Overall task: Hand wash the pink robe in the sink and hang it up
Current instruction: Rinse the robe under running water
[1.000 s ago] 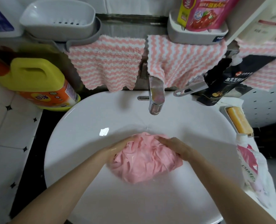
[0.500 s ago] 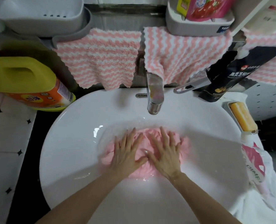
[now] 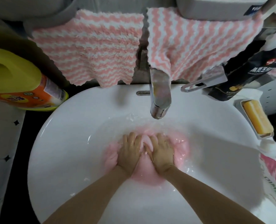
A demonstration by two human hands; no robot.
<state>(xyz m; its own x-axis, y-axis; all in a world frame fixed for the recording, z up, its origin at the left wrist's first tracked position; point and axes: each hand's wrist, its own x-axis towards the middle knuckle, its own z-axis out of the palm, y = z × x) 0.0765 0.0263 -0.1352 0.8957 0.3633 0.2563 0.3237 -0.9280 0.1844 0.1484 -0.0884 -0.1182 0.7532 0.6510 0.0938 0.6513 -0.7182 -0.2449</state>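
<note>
Scrubbing stage, we reckon: our left hand (image 3: 130, 151) and right hand (image 3: 161, 152) each clutch bunched pink robe (image 3: 143, 175) underwater just below the faucet (image 3: 159, 101).

Bottle (image 3: 17, 81): yellow, counter's left edge.
Towels (image 3: 92, 50): pink-white striped, hanging along back.
Soap (image 3: 257, 120): yellow bar, right edge.
Pouch (image 3: 247, 75): black, back-right corner.

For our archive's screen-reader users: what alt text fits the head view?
A left hand and right hand grip a soaked pink robe in a white sink holding water, beneath a chrome faucet. Pink-and-white striped cloths hang behind it.
</note>
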